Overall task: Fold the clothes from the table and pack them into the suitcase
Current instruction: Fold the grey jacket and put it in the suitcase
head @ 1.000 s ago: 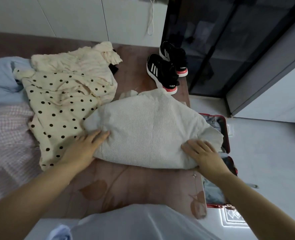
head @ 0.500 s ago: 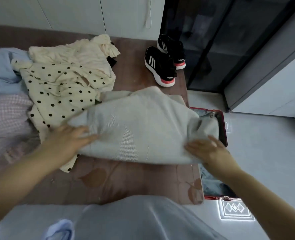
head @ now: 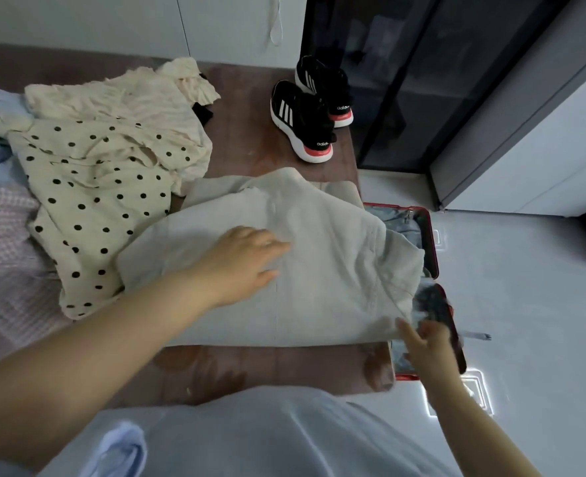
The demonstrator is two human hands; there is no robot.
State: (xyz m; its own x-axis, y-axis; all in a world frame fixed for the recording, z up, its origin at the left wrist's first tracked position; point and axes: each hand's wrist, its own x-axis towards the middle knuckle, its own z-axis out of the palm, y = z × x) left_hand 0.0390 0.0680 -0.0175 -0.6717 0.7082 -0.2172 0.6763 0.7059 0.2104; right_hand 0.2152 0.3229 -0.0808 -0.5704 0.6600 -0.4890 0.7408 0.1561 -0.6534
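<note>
Item: pale knit garment [head: 319, 263], partly folded, lying on the brown desk [head: 250, 132] at its right edge, long axis running left to right, right end overhanging the open red suitcase [head: 431, 235] on the floor below.

Left hand [head: 246, 263]: flat on the garment's middle, fingers [head: 270, 244] spread and released, pressing rather than gripping.

Right hand [head: 429, 349]: at the garment's near right corner, above the suitcase; blurred, so whether its fingers pinch the cloth cannot be told.

Key relation: suitcase lies directly right of the garment, beside the right hand; a short rightward slide off the edge would likely drop it in.

Waiting: polka-dot garment [head: 95, 201], cream garment [head: 119, 94], unfolded, to the left. Black sneakers [head: 305, 115] at the far edge.
</note>
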